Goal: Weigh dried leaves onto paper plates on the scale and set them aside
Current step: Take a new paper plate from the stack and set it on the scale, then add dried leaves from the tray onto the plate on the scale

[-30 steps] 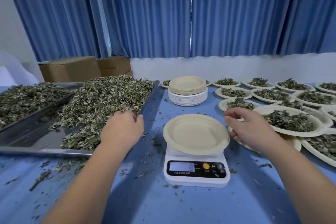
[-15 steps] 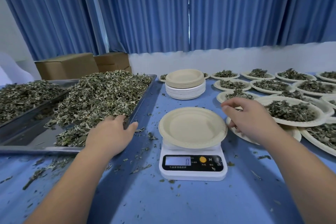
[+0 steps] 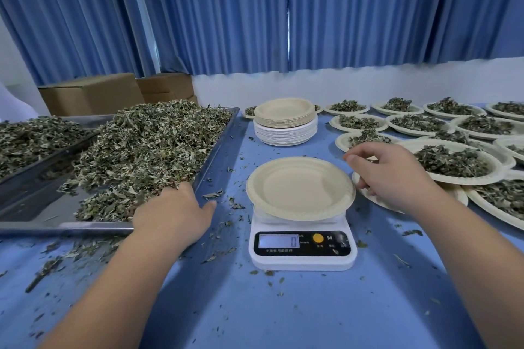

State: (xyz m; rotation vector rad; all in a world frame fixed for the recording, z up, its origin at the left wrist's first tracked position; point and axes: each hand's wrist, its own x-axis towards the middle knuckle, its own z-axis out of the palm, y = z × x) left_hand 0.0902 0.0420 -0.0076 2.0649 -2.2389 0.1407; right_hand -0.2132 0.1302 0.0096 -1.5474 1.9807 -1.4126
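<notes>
Sitting nearest on the blue table, the white scale shows a zero on its lit display. An empty paper plate rests level on the scale's platform. Loose leaf crumbs lie scattered on the cloth around the scale, thickest to its left.

Left of the scale, the left hand lies palm down over the near right corner of a metal tray, thumb stretched toward the scale. Its fingers are buried in the edge of the dried leaves, so I cannot tell whether they hold any.

Right of the scale, the right hand hovers just beside the empty plate's rim, relaxed, fingers loosely curled and holding nothing. It is above the edge of another plate lying beside the scale.

The leaves are heaped high in the tray, and a second tray of leaves sits further left of the scale. Filled plates, each with a small mound of leaves, crowd the table to the right of the scale and overlap one another. Straight behind the scale stands a stack of unused plates. Behind the trays are cardboard boxes, and blue curtains hang across the far wall.
</notes>
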